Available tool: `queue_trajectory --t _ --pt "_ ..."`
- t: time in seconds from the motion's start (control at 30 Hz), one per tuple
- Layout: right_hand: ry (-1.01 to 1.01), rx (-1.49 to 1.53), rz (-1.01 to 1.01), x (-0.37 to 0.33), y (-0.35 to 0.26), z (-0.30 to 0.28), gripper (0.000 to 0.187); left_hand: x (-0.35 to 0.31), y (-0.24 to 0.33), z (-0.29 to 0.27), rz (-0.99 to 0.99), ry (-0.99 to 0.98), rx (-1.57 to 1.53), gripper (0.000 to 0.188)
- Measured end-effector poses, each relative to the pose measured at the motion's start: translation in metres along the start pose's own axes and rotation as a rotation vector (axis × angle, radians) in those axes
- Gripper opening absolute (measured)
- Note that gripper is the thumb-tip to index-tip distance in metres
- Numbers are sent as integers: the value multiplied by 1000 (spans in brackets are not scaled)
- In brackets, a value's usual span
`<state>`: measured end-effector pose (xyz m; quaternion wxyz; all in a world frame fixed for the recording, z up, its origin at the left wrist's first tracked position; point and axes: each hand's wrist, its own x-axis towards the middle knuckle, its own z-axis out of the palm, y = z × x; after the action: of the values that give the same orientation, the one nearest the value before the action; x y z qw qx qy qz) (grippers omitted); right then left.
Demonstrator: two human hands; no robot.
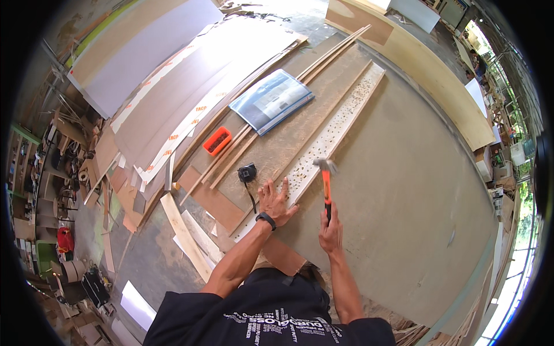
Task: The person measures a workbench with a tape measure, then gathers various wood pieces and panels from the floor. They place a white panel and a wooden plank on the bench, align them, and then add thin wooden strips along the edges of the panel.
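Observation:
My left hand [276,203] lies with fingers spread on the near end of a long, narrow white board [323,135], pressing flat against it. Small brownish specks dot the board's face; they are too small to name. In my right hand [330,232] is a hammer [327,187] with an orange and black handle, gripped low. Its metal head is raised at the board's right edge, and whether it touches is not clear. Left of my left hand sits a small black object with a strap [247,172], which resembles a tape measure. An orange-red tray [210,148] holds small dark pieces.
A blue-edged plastic folder [271,101] rests across thin wooden strips [234,151]. Large sheets [173,98] are stacked at the far left, and offcuts [187,236] lie near my left arm. The board lies on a broad grey-brown panel [404,190]. Another person [478,64] is at the far right.

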<state>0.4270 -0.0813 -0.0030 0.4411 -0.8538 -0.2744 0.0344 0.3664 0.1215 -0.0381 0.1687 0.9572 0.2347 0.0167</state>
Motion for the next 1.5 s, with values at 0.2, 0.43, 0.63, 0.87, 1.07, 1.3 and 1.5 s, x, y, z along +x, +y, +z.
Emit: queue_trajectory --t 0.2,0.43,0.63,0.87,1.07,1.3,1.5 --pt "137 -28 -175 39 -8 35 51 -1 -1 -4 -20 -34 -2 102" --pt "-245 -237 73 67 -27 17 52 -1 -7 -2 -18 -26 -10 102" --pt "101 -168 -91 55 -23 43 49 2 -1 -3 -31 -40 -14 103" --pt "-183 -148 126 68 -48 28 51 -3 -4 -5 -37 -66 0 103" --pt "-78 -186 13 40 -10 53 52 2 2 -9 -27 -59 -15 103" --pt "14 -80 100 69 -29 10 52 -1 3 -15 -46 -102 12 102" --pt "457 21 15 77 9 19 50 -2 6 -8 -37 -60 20 101"
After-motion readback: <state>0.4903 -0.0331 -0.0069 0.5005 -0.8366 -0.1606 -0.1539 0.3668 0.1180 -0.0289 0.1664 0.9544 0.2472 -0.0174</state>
